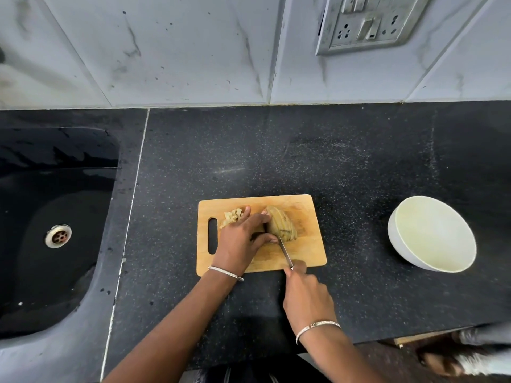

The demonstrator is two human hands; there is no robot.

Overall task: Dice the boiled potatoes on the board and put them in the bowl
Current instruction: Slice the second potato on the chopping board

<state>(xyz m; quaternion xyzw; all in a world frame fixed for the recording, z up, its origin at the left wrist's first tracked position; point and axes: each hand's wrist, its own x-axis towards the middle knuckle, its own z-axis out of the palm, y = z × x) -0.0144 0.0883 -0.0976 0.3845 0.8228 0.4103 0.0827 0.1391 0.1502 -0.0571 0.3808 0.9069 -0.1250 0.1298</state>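
A wooden cutting board (301, 250) lies on the black counter. On it sits a boiled potato (282, 223) cut into slices that still stand together. My left hand (243, 239) holds the potato from its left side, thumb and fingertips against it. A small heap of diced potato (231, 217) lies at the board's left, partly hidden behind that hand. My right hand (304, 291) grips a knife (284, 252) whose blade points up into the potato's near edge. A white bowl (431, 233), with nothing in it, stands to the right of the board.
A black sink (55, 217) with a metal drain (58, 235) is set into the counter at the left. A tiled wall with a switch and socket plate (367, 23) rises behind. The counter's front edge runs at lower right.
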